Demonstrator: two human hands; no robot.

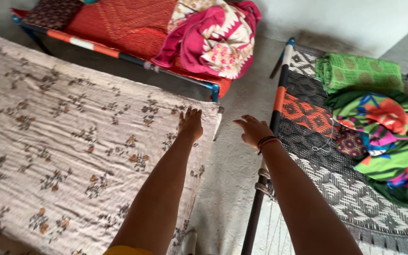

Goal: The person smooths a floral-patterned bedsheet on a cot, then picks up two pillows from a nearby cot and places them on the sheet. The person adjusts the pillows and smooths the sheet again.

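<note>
Now, left hand: the left hand point(191, 124) lies flat, fingers spread, palm down on the floral sheet point(72, 141), pressing its far corner near the edge.
Right hand: the right hand point(252, 131) hovers open with fingers loosely spread above the bare floor point(234, 165), holding nothing; dark bangles point(266, 141) ring its wrist.
Floral sheet: pale cloth with brown and grey flower sprigs, spread wide under and to the left of the left hand, wrinkled, covering a cot.
Gap: the grey floor runs between the two hands and both forearms.
Woven cot: just right of the right hand stands a cot point(327, 156) with black, white and orange patterned webbing, its dark side rail point(275, 123) close beside the hand.
Green pile: beyond and right of the right hand, a folded green cloth point(360, 71) lies on that cot, with a crumpled flowered green cloth point(388, 137) touching it on the nearer side.
Red cot: past the left hand, another cot carries a red cover point(119, 23) and a heaped pink blanket point(213, 38).
</note>
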